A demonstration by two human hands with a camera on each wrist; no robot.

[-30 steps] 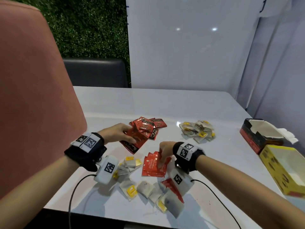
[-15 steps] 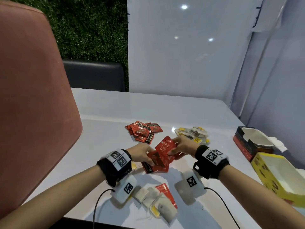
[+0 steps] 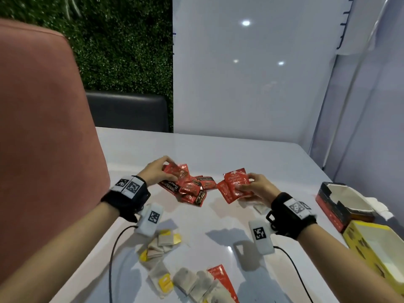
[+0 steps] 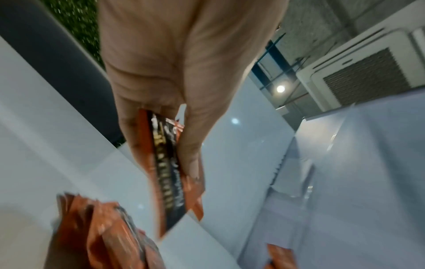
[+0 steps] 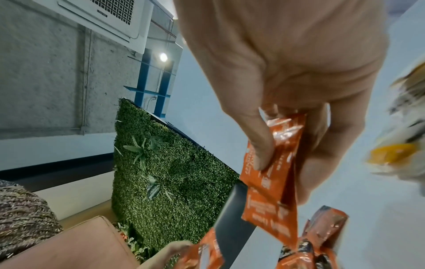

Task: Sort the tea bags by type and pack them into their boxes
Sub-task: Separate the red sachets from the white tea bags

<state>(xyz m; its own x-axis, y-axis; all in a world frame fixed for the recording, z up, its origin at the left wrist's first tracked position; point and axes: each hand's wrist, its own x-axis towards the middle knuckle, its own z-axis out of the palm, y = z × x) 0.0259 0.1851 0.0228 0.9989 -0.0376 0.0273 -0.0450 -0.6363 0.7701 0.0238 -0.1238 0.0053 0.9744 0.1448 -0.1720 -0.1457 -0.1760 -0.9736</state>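
My left hand (image 3: 162, 171) (image 4: 165, 142) pinches red-and-black foil tea sachets (image 3: 175, 173) (image 4: 165, 172) just above a pile of like red sachets (image 3: 192, 191) at mid table. My right hand (image 3: 251, 186) (image 5: 287, 154) grips a few red sachets (image 3: 235, 185) (image 5: 271, 174) between thumb and fingers, held right of that pile. Near the front edge lie loose paper tea bags with yellow tags (image 3: 166, 283) and one red sachet (image 3: 220, 278). More paper bags (image 3: 164, 241) sit below my left wrist. At the right stand an open red-and-black box (image 3: 328, 204) and an open yellow box (image 3: 360, 243).
A pink chair back (image 3: 43, 138) rises at the left edge of the white table (image 3: 218, 154). A dark seat (image 3: 126, 112) and a green hedge wall (image 3: 122, 44) lie beyond. White panels close off the back and right. Wrist cables (image 3: 113, 259) trail over the front edge.
My hands have parted: the left carried its sachets back left to the red pile, the right moved right with its red sachets. One second ago the right hand was picking them off the table.
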